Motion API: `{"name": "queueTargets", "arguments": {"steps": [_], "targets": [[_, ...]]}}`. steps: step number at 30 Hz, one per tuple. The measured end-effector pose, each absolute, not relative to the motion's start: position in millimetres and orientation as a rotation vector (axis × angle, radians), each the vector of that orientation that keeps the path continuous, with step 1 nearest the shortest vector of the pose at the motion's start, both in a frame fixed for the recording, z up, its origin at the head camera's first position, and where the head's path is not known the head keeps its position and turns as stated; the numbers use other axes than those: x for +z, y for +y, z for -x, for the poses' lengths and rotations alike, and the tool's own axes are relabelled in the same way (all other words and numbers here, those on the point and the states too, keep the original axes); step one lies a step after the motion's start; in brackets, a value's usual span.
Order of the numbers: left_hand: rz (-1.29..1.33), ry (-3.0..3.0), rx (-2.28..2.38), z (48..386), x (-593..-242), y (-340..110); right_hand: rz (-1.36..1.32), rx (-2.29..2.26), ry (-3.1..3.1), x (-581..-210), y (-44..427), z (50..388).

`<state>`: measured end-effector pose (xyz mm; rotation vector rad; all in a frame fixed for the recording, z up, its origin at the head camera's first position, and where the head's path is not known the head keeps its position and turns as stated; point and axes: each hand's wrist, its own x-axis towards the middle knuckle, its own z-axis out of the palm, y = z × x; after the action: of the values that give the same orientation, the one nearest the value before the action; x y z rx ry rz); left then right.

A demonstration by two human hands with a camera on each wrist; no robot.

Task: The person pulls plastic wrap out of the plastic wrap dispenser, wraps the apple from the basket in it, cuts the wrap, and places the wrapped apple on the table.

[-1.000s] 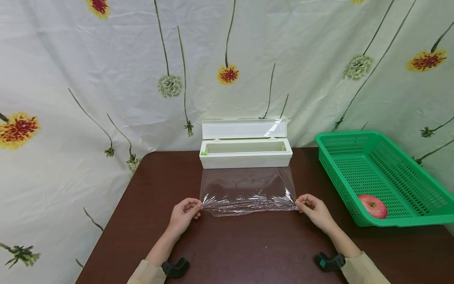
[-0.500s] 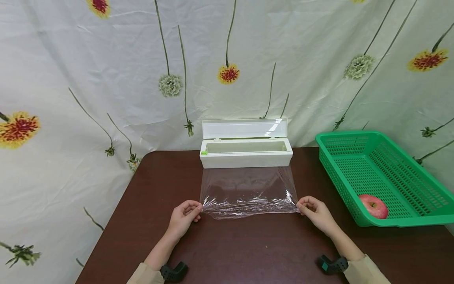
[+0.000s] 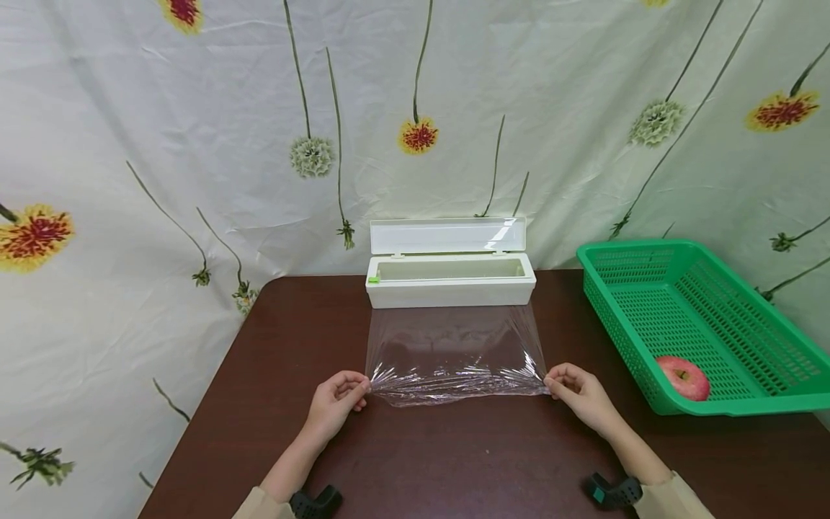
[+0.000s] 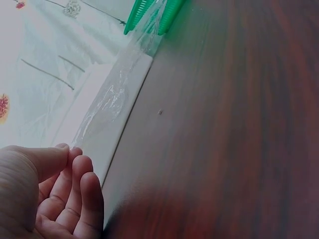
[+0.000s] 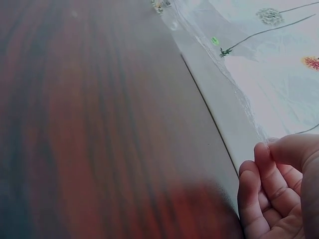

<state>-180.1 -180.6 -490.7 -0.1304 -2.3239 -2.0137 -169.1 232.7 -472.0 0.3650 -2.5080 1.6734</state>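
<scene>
A clear sheet of plastic wrap [image 3: 454, 360] stretches out from the front of a white wrap dispenser box [image 3: 450, 292], whose lid [image 3: 447, 236] stands raised at the back. My left hand [image 3: 335, 405] pinches the sheet's near left corner between thumb and forefinger. At the near right corner, my right hand [image 3: 583, 396] pinches the wrap the same way. Between the hands the near edge is bunched and wrinkled. In the left wrist view the thumb and fingertips of the left hand [image 4: 60, 189] meet on the film; the right wrist view shows the right hand [image 5: 279, 184] doing likewise.
A green plastic basket [image 3: 616, 346] stands on the right side of the table, with a red apple [image 3: 683, 378] in its near left corner. The dark brown table [image 3: 454, 461] has a rounded far left corner. Behind it hangs a flower-print cloth [image 3: 246, 108].
Both hands have drawn slightly toward the near side, and the wrap between them reaches a little farther from the box. The box, basket and apple stay put.
</scene>
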Motion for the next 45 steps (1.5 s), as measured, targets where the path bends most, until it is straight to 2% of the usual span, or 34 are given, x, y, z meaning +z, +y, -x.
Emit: {"name": "queueTargets", "arguments": {"steps": [7,19,32,45], "targets": [[0.110,-2.342,-2.028,174,-483,-179,-0.395,1.706,-2.484,-497,243,175],[0.117,-2.369,-2.006,160,-465,-175,-0.434,1.684,-2.505,-499,245,170],[0.074,-2.364,-2.023,163,-490,-183,-0.493,1.728,-2.462,-500,246,165],[0.147,-2.350,-2.020,156,-493,-185,-0.580,1.752,-2.446,-499,249,159]]}}
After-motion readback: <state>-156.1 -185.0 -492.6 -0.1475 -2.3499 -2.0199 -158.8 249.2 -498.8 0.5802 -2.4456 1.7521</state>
